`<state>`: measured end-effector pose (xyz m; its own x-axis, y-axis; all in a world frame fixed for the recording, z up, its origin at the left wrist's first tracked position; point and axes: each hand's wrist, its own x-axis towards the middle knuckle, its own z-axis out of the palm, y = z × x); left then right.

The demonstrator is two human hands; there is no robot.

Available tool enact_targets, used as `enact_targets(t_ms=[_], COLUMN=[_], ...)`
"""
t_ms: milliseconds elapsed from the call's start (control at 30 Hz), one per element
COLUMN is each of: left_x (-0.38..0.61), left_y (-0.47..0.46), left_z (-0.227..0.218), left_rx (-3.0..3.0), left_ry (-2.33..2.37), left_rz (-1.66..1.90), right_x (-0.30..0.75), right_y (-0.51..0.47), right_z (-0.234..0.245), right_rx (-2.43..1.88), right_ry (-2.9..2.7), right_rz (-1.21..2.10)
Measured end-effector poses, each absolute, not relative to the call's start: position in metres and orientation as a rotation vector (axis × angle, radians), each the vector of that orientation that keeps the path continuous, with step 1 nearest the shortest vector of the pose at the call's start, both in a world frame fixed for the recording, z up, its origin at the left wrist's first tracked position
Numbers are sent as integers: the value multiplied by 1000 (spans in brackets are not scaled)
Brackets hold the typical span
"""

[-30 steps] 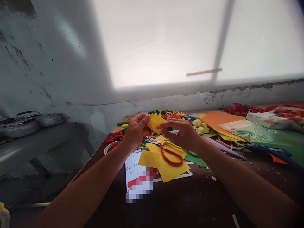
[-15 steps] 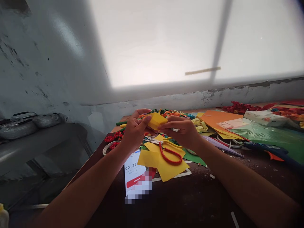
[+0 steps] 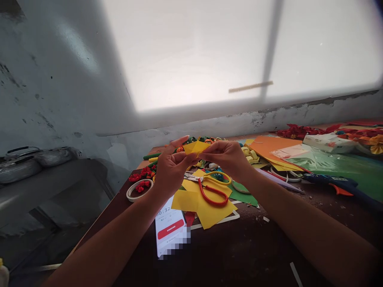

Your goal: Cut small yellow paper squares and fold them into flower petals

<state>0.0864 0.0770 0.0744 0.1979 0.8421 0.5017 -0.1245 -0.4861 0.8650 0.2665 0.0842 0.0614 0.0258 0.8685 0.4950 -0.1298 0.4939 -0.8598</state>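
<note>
Both hands are working in mid-air over the near-middle of the worktop [image 3: 239,255], and a small yellow paper piece [image 3: 200,146] is sitting right between them! The left hand [image 3: 170,169] is gripping its lower left side, thumb pressing in front and one finger lifting clear; the right hand [image 3: 231,156] is pinching the right side, fingers closing tightly on the edge. The paper is showing two panels meeting at a crease, and good handling is probably calling for steady, light pressure: thumbs staying close to the fold line, edges lining up, the crease getting sharpened without the thin sheet buckling.

Down below, red-and-yellow-handled scissors [image 3: 202,194] are lying across yellow sheets [image 3: 209,216], with a phone [image 3: 170,229] showing its lit screen just beside them. A white tape roll [image 3: 129,195] is ringing some red paper blooms near the left edge. Over to the right, an orange sheet [image 3: 272,148] is slanting across the pile, a tissue packet [image 3: 327,142] is resting behind green plastic-covered sheets, and pale scraps are dotting the dark surface.

Out in the room, metal pots [image 3: 55,156] are standing on a grey side table [image 3: 85,171], and bright light is flooding the scuffed wall [image 3: 60,119].
</note>
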Motion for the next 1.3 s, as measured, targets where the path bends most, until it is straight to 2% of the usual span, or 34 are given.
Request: enact_targets(t_ms=[333,1300], left_x=[88,92], left_y=[79,74], left_z=[77,71], left_rx=[1496,1642], left_ry=[674,670], left_rz=[1403,1424], right_x=[267,261], right_y=[81,82], right_z=[63,61], right_rx=[-689,-646], right_ry=[-1367,-1282], right_rz=[848,861])
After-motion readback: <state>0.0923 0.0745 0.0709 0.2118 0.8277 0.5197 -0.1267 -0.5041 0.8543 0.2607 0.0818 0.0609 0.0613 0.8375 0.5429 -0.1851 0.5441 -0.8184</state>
